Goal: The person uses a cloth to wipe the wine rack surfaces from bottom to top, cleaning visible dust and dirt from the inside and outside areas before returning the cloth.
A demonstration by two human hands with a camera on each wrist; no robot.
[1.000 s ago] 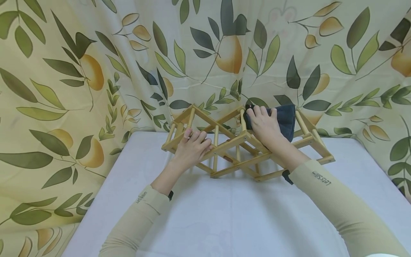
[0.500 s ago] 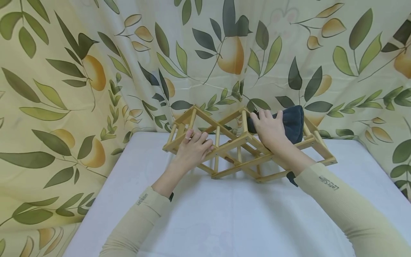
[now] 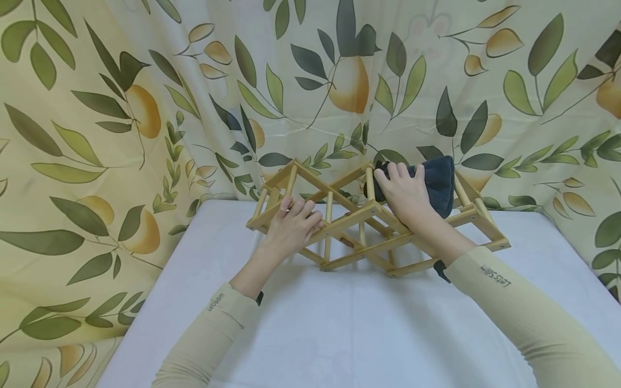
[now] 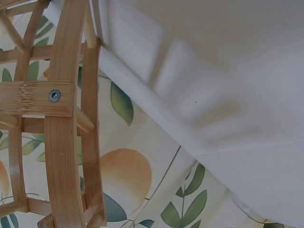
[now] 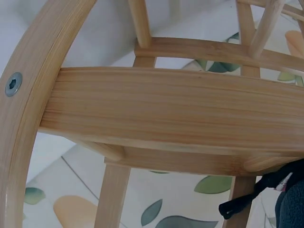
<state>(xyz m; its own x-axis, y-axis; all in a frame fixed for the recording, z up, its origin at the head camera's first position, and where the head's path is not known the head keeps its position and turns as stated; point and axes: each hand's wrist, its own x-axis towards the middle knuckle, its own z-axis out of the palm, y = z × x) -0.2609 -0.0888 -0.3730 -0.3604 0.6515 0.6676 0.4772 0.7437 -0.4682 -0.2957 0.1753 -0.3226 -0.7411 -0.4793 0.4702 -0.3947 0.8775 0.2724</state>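
In the head view the wooden rack [image 3: 346, 221] spans the centre, standing on the white table [image 3: 310, 328] in front of the leaf-patterned curtain [image 3: 194, 97]. Just left of centre, the left hand [image 3: 290, 229] has its fingers bent over the rack's front bar, gripping it. Right of centre, the right hand [image 3: 404, 191] holds the dark blue bag [image 3: 440, 186] at its left end, fingers curled over it, among the rack's upper bars. In the right wrist view, a dark cord [image 5: 240, 203] hangs at lower right.
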